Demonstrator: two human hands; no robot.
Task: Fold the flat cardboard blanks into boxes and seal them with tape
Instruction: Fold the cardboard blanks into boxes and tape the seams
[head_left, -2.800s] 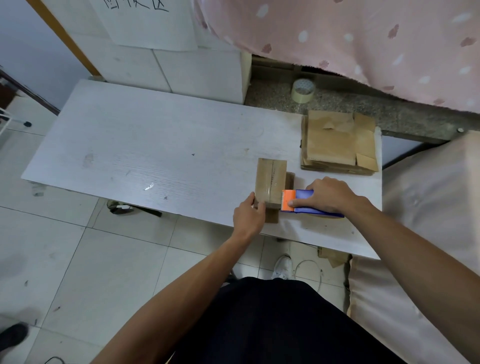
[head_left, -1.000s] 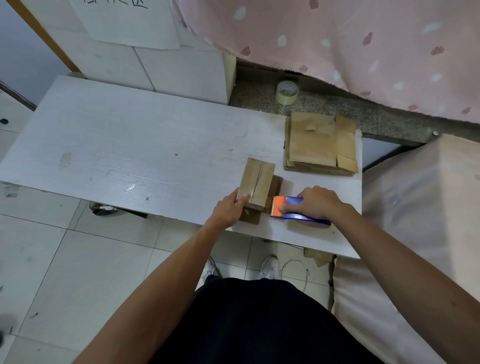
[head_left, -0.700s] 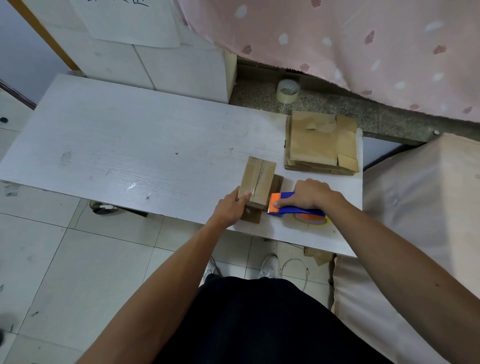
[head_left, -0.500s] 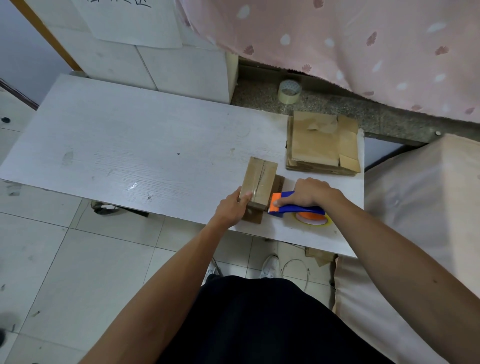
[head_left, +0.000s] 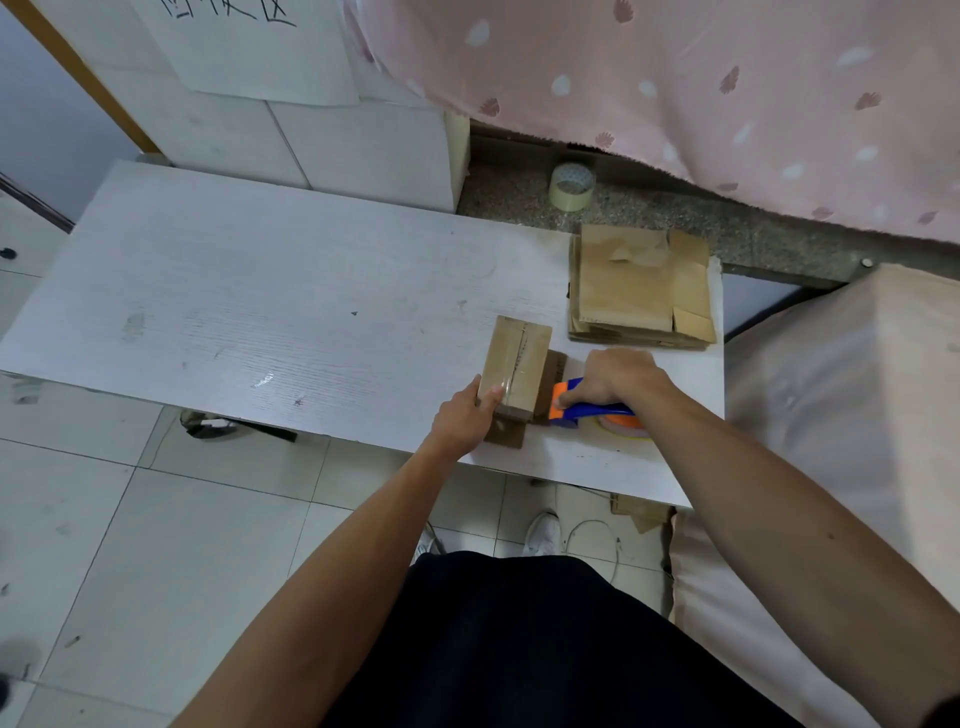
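Cardboard box (head_left: 517, 358), long axis pointing away; left hand (head_left: 460, 415) grips it, right hand (head_left: 615, 374) grips tape dispenser (head_left: 587, 413).

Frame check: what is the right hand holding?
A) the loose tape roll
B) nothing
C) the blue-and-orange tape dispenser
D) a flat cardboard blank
C: the right hand grips the blue-and-orange tape dispenser at the right side of the box, which the left hand holds; the loose tape roll stands untouched on the ledge.
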